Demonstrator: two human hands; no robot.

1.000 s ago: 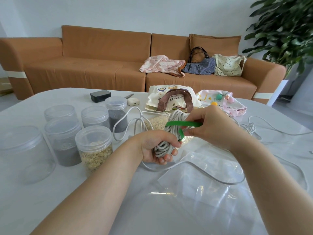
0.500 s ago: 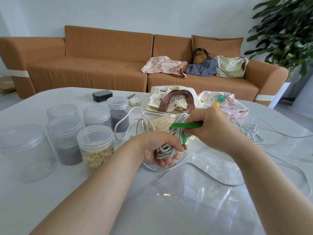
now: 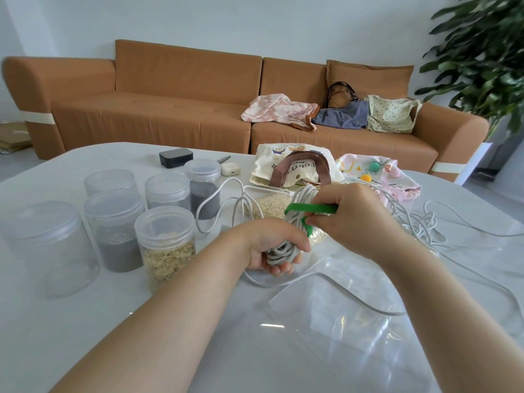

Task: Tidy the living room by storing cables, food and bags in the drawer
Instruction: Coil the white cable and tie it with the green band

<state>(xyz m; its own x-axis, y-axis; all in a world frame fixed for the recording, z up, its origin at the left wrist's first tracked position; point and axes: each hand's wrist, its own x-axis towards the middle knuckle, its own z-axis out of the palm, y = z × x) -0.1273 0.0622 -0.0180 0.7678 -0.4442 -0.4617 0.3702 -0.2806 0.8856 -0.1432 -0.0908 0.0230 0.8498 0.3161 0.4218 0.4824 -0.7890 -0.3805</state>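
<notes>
just right of the oat jar (image 3: 167, 245), the left hand (image 3: 265, 245) grips the cable coil (image 3: 283, 252) while the right hand (image 3: 357, 219) pinches a green tie (image 3: 312, 208) looped round it, so binding seems underway and next calls for cinching the tie snug.

Home living room: brown sofa (image 3: 181, 109) (bags on it), potted plant (image 3: 482, 52), white table (image 3: 85, 321).
</notes>
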